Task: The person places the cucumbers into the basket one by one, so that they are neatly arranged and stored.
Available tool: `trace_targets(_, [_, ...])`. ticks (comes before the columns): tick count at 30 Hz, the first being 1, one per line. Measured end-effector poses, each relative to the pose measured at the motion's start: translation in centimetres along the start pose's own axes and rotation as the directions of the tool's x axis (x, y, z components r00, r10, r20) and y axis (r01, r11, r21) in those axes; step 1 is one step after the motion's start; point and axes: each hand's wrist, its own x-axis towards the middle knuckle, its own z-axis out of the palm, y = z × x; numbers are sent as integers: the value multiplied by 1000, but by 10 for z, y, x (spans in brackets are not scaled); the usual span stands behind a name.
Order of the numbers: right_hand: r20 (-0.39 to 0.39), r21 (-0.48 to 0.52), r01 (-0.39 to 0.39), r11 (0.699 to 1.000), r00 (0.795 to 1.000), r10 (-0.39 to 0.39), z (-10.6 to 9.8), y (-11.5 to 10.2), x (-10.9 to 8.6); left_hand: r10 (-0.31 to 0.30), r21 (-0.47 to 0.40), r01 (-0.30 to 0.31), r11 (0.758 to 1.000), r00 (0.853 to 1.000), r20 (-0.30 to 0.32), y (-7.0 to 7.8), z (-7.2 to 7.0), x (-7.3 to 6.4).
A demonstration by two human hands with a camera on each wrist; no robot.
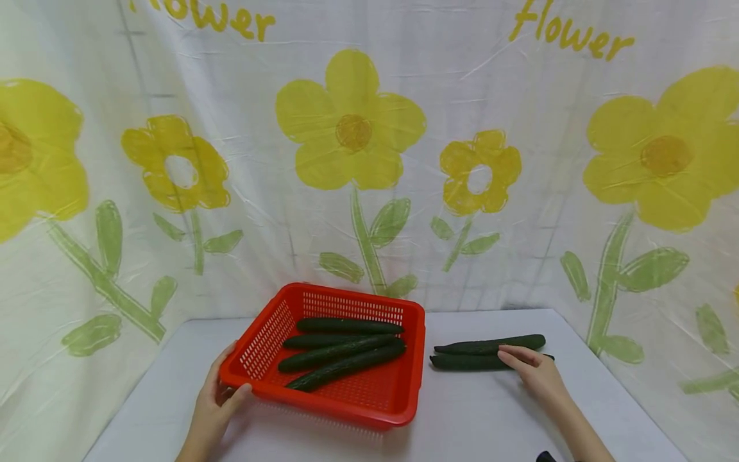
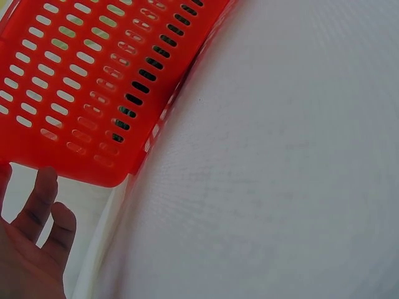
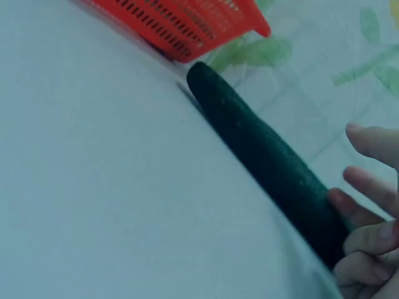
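Note:
A red plastic basket [image 1: 323,401] with slotted walls stands on the table, several dark green cucumbers [image 1: 340,351] lying inside. At its near left corner my left hand [image 1: 212,399] holds the rim, thumb at the front and fingers along the left side. The left wrist view shows bent fingers [image 2: 38,196] at the edge of the basket [image 2: 93,93]. To the right of the basket, two more cucumbers lie side by side, a rear one [image 1: 479,347] and a front one [image 1: 464,362]. My right hand [image 1: 539,372] reaches over their right part, fingertips touching a cucumber [image 3: 255,146].
The white-covered table [image 1: 462,417] runs back to a hanging sheet [image 1: 254,192] painted with yellow flowers. A small black object [image 1: 545,456] shows at the bottom edge, beside the right forearm.

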Motion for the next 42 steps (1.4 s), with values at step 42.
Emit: trace_targets(42, [60, -220, 228, 948, 974, -220, 0, 36, 12, -5, -8, 5, 1000, 1000, -12, 0, 0, -1])
